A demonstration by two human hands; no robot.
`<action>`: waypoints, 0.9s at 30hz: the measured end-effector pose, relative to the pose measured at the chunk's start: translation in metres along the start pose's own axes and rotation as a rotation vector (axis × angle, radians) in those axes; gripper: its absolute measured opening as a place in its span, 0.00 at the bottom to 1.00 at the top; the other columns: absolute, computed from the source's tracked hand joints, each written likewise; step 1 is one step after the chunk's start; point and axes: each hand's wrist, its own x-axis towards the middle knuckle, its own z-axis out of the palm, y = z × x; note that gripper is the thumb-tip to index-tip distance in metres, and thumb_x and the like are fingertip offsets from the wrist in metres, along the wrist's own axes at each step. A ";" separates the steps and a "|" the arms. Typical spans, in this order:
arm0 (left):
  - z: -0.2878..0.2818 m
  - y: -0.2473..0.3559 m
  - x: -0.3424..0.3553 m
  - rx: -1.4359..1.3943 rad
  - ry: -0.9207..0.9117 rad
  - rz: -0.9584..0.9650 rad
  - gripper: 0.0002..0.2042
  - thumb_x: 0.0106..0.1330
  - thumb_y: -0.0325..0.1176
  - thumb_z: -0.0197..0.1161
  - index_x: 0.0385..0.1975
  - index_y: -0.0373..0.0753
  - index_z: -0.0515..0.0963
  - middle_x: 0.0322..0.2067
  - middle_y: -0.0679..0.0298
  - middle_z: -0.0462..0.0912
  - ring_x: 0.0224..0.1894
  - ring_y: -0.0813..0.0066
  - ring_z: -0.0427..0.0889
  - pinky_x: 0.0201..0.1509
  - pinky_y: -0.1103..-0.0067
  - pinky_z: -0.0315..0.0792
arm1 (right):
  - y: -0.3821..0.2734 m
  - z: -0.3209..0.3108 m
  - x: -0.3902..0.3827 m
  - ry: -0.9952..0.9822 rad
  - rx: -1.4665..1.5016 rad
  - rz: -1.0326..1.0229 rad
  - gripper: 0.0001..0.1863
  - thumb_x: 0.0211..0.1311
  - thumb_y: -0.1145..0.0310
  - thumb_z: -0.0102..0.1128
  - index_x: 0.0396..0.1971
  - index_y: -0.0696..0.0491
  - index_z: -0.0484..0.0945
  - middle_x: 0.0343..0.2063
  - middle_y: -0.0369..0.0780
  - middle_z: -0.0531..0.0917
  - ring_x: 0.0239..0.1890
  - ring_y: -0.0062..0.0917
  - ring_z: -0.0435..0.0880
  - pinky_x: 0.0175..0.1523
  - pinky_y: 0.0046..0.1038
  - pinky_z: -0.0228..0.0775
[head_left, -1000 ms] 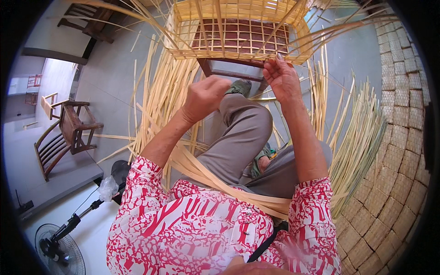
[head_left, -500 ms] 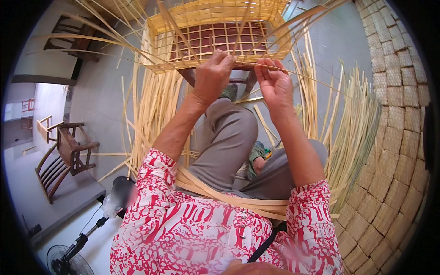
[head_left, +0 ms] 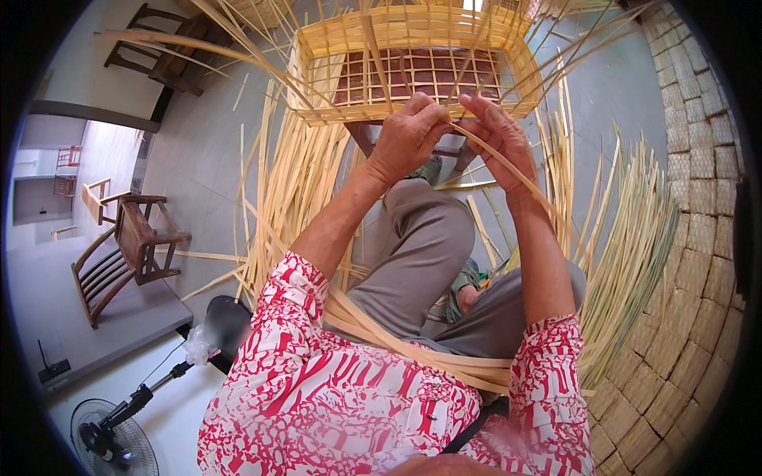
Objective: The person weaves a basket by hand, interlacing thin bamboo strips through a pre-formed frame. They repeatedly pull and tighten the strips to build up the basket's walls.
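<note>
Yellow basket [head_left: 444, 36] | left fingers [head_left: 429, 117] pinch pale strip [head_left: 498, 155] | right fingers [head_left: 494, 117] curled, grip unclear

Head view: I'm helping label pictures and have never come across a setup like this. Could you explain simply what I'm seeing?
There is no machine here. A head-worn camera looks down past the person's patterned shirt; its fisheye lens bends straight edges.

The two bare hands are the person's own. The left hand pinches a thin pale strip at the near edge of an open-weave basket. The strip runs across the right hand, though whether those fingers grip it is unclear. The basket appears to rest on a dark reddish stool.

On the grey floor lie loose pale strips to the left and greener ones to the right. A wooden chair and a fan show farther left.
</note>
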 end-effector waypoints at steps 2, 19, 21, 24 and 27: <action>-0.003 -0.001 -0.001 0.005 0.010 -0.010 0.05 0.66 0.25 0.67 0.38 0.37 0.79 0.33 0.58 0.78 0.36 0.58 0.81 0.39 0.69 0.76 | -0.004 0.029 -0.004 0.021 -0.297 -0.060 0.21 0.71 0.62 0.66 0.61 0.51 0.81 0.53 0.38 0.86 0.38 0.15 0.81 0.42 0.18 0.75; -0.004 0.001 0.006 -0.080 0.020 -0.090 0.05 0.64 0.22 0.69 0.37 0.36 0.80 0.33 0.60 0.77 0.33 0.64 0.80 0.35 0.73 0.76 | 0.013 0.050 -0.003 0.396 -0.073 -0.330 0.07 0.72 0.72 0.53 0.41 0.59 0.79 0.31 0.37 0.82 0.33 0.18 0.80 0.43 0.22 0.77; -0.001 0.003 0.009 -0.114 0.024 -0.116 0.05 0.64 0.23 0.69 0.36 0.36 0.79 0.32 0.59 0.77 0.32 0.63 0.80 0.34 0.72 0.75 | 0.005 0.049 -0.007 0.523 -0.055 -0.322 0.09 0.69 0.75 0.52 0.44 0.59 0.78 0.36 0.38 0.81 0.35 0.20 0.80 0.43 0.22 0.77; 0.001 0.001 0.011 -0.097 0.016 -0.105 0.06 0.64 0.23 0.70 0.37 0.37 0.79 0.31 0.60 0.76 0.31 0.65 0.80 0.33 0.73 0.75 | 0.000 0.040 0.001 0.584 -0.381 -0.484 0.14 0.66 0.77 0.52 0.50 0.58 0.77 0.44 0.39 0.77 0.38 0.20 0.77 0.45 0.23 0.76; -0.003 0.004 0.012 -0.107 0.010 -0.118 0.06 0.64 0.23 0.70 0.37 0.37 0.79 0.31 0.61 0.76 0.31 0.66 0.80 0.34 0.73 0.75 | -0.006 0.036 0.003 0.475 -0.624 -0.543 0.21 0.62 0.79 0.55 0.56 0.56 0.78 0.48 0.38 0.75 0.40 0.19 0.74 0.47 0.25 0.75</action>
